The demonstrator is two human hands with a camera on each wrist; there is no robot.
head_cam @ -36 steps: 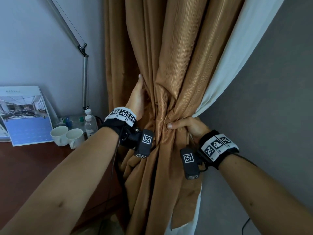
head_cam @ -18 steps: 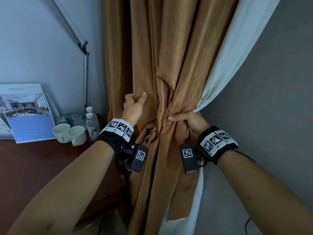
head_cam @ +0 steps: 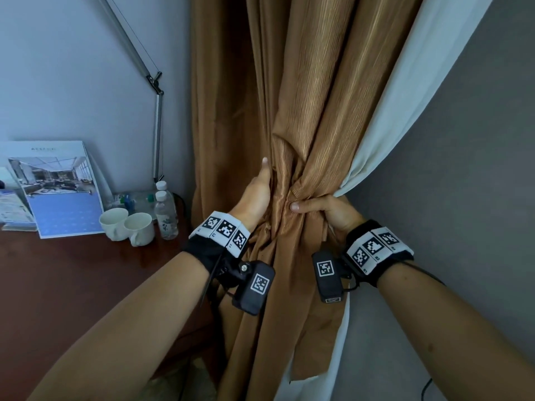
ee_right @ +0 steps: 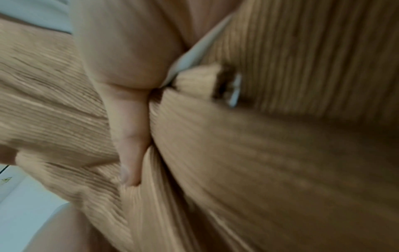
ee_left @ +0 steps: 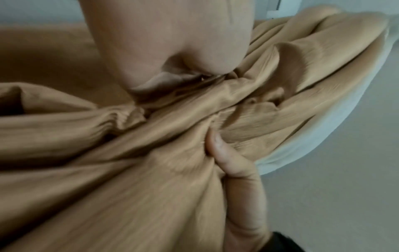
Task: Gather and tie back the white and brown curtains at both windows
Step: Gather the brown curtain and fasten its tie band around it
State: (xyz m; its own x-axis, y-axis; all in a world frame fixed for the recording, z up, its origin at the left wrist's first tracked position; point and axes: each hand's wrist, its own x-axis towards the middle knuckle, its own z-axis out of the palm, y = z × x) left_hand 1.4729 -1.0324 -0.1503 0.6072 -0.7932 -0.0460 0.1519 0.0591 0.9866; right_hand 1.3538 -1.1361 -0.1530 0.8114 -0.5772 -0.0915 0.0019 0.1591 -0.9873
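Note:
The brown curtain (head_cam: 307,117) is bunched into a narrow waist at mid-height. My left hand (head_cam: 256,195) grips the bunch from the left, thumb pointing up along the fabric and fingers hidden behind the folds. From the right, my right hand (head_cam: 321,209) grips the same waist with its thumb laid across the front. The white curtain (head_cam: 405,96) sweeps in from the upper right and disappears under my right hand. In the left wrist view my palm (ee_left: 162,42) presses into the brown curtain (ee_left: 108,170). The right wrist view shows the right thumb (ee_right: 129,136) sunk in ribbed brown curtain (ee_right: 259,153).
A dark wooden desk (head_cam: 72,285) stands at the left with two white cups (head_cam: 127,227), two water bottles (head_cam: 165,212), a blue brochure (head_cam: 58,192) and a metal lamp arm (head_cam: 157,125). A grey wall (head_cam: 463,198) is close on the right.
My left hand let go of a fold farther left and moved right onto the bunch beside my right hand. The right hand kept its grip; the curtain waist is tighter.

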